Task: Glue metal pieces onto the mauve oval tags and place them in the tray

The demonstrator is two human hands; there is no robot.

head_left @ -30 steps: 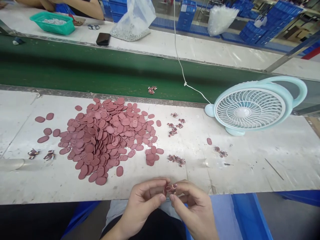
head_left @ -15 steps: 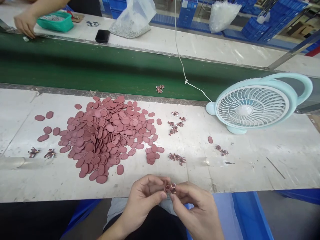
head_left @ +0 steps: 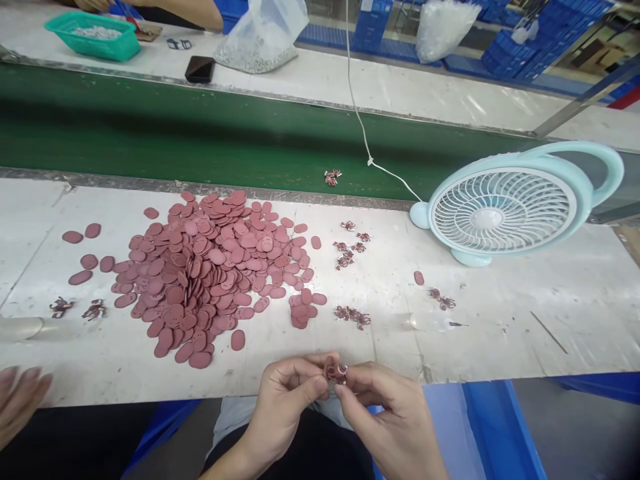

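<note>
My left hand [head_left: 290, 400] and my right hand [head_left: 387, 413] meet above the table's near edge, both closed in a pinch. Between their fingertips is a small brown figure-like piece [head_left: 336, 372] with whitish bits. A rounded reddish edge shows at its left side; whether that is a separate oval disc I cannot tell. Beyond my left hand lies a big heap of flat, reddish-brown oval discs [head_left: 200, 267], some with small holes. A smaller cluster of discs [head_left: 303, 308] lies right of it. Similar brown figure-like pieces [head_left: 353, 316] lie in groups beyond my hands.
A light-blue fan [head_left: 503, 207] stands at the right, its white cord [head_left: 363, 127] running upward. Past the table runs a green conveyor belt [head_left: 225, 147] bearing a brown piece [head_left: 333, 177]. Another person's hand [head_left: 23, 400] is at the lower left. A green basket [head_left: 95, 40] stands across.
The brown piece on the belt has shifted right. Another person's hand has appeared at the lower left. The co-worker's hand across the belt has drawn back. My hands keep their pinch nearly in place.
</note>
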